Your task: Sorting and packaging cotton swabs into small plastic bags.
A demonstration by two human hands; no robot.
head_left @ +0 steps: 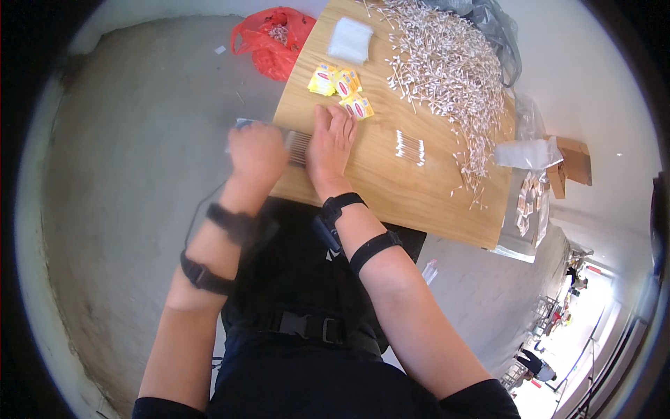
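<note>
At the table's left edge, my left hand is curled into a fist and somewhat blurred. What it grips is hidden, though a bluish-white edge shows behind the knuckles. A flat row of cotton swabs lies between my two hands. My right hand rests on the wood against that row, its fingers stretched out and close together. Just beyond its fingertips are several yellow printed cards. To the right of it, a second neat row of cotton swabs lies apart on the table.
A large heap of loose cotton swabs covers the far right of the wooden table. Clear plastic bags are stacked at the back. A red bag sits beyond the left edge; a cardboard box stands off to the right.
</note>
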